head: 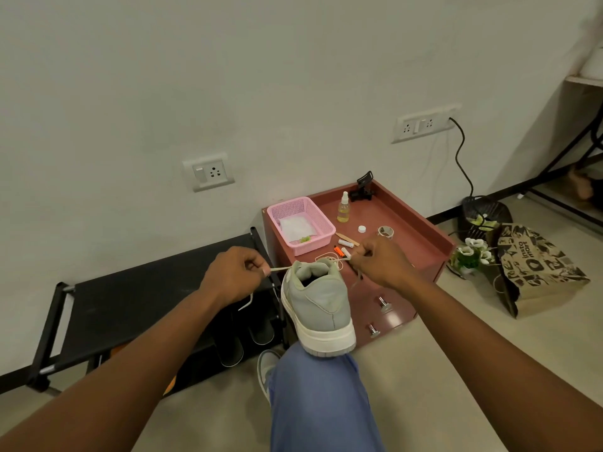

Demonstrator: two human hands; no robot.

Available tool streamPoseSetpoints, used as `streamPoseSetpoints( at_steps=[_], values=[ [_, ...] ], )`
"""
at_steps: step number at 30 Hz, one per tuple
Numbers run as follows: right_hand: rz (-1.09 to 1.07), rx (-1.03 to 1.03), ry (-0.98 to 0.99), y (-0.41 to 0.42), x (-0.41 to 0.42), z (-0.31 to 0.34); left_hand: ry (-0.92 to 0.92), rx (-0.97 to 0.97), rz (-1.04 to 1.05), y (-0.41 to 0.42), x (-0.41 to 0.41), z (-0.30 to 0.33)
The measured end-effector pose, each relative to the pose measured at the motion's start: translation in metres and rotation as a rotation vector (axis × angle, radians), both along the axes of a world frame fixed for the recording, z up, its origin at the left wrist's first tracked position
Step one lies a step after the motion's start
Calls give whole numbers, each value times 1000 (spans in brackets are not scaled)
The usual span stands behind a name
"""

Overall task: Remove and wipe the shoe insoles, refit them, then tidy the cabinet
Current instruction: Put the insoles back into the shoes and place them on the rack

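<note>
1. Head view: a pale green sneaker (318, 305) rests heel-down on the person's knee (313, 380), toe pointing away, above a blue trouser leg.
2. The left hand (233, 275) is closed on 1 lace (282, 269), pinched at the fingertips and drawn out to the left; a loose end dangles below the fist.
3. The right hand (380, 261) is closed on the other lace end at the shoe's right, just above the cabinet (408, 236) top.
4. Whether the laces are being loosened or retied cannot be told, and the insole is hidden inside the shoe.
5. Risk, as a judgement: the shoe balances on the knee with only the laces steadying it, so an uneven pull could tip it to the floor.
6. A wide swing of the right hand could also knock the small items just beside it, among them an orange marker (339, 250) and a roll of tape (386, 232).
7. On the reddish cabinet top stand a pink basket (321, 223) holding a white cloth (296, 227), a spray bottle (343, 207) and a black clip (363, 187).
8. A black shoe rack (137, 295) sits left of the cabinet against a white wall with 2 socket plates; a printed paper bag (535, 265), white flowers (473, 252) and a dark bin (483, 213) lie to the right on pale flooring.
</note>
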State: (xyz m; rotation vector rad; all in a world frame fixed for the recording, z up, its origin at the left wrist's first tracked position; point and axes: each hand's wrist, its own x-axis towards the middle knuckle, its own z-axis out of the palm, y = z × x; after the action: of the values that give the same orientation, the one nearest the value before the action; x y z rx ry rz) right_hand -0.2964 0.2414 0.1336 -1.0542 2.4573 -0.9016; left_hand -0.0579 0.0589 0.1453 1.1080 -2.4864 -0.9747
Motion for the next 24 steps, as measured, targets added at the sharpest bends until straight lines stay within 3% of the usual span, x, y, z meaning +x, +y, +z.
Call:
streamPoseSetpoints(
  at_steps=[9,12,15,18,24],
  values=[
    [61,-14,-35,9,3,-10,-106,16,-16,-7,6,0],
    [142,-144,-248,4,15,-7,-105,15,-57,-3,-1,3],
    [179,-247,-410,-3,25,1,32,-31,-133,10,-14,15],
    [294,-257,-313,-9,32,7,77,-35,-261,26,-29,28],
    [421,-80,-10,-19,29,20,-211,-356,-417,39,-54,40]
  ],
)
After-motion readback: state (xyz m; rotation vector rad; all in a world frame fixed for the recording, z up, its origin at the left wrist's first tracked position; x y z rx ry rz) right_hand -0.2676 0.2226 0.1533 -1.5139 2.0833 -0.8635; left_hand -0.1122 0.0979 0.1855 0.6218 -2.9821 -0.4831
